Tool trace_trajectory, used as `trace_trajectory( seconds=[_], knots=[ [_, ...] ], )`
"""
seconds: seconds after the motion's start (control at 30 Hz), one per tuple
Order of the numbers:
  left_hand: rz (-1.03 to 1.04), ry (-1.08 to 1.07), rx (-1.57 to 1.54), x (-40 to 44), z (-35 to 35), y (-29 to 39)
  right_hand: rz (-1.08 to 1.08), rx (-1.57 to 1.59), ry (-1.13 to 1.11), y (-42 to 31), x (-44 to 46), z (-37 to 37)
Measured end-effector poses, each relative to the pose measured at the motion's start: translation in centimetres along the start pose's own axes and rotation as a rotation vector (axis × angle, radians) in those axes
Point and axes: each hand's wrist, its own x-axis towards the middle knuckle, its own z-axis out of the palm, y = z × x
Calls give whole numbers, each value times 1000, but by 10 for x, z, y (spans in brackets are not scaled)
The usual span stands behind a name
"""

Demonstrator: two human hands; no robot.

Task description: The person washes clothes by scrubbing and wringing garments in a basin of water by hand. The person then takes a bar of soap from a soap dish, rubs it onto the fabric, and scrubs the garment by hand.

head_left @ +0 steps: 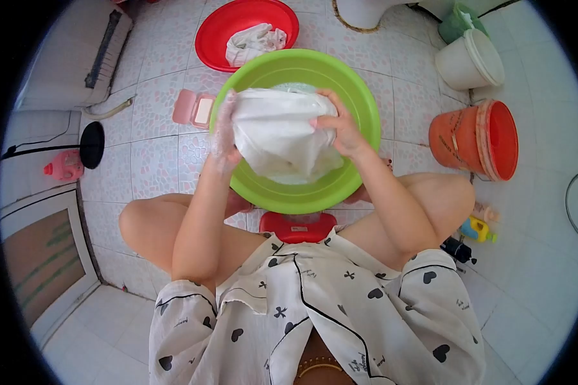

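Observation:
A white cloth [282, 131] is stretched between my two hands over a green basin [289, 199], its lower part hanging down into the basin. Suds coat my left hand [226, 128], which grips the cloth's left edge. On the other side, my right hand [337, 122] holds the cloth's right edge, with thumb and fingers closed on it. Behind the green basin, a red basin [212, 38] holds a second white cloth [255, 43]. An open pink soap box [185, 106] with a pale bar of soap [203, 110] lies on the floor to the left.
At the right stand an orange bucket [453, 135], a white bucket [465, 61] and a green bucket [459, 22]. Yellow [475, 228] and black [456, 249] bottles lie near my right knee. A pink bottle [64, 167] is at the left, and a red stool [295, 226] is beneath me.

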Motion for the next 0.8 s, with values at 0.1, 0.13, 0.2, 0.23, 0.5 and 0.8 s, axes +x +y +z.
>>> trace_trajectory(
  seconds=[0.1, 0.13, 0.2, 0.23, 0.5, 0.8],
  knots=[
    [-128, 15, -59, 16, -10, -13, -59, 106, 24, -22, 3, 31],
    [-136, -5, -86, 18, -10, -24, -72, 60, 19, -26, -1, 38],
    [-217, 17, -139, 15, -21, -47, -247, -215, -27, -13, -10, 51],
    [-230, -46, -147, 19, -35, -56, -431, -455, -73, 1, -10, 57],
    [-391, -493, -480, 55, -71, -98, -610, -1233, 70, 36, -37, 99],
    [-317, 56, -182, 1, 17, -89, -379, -874, 395, 33, 24, 40]
  ],
)
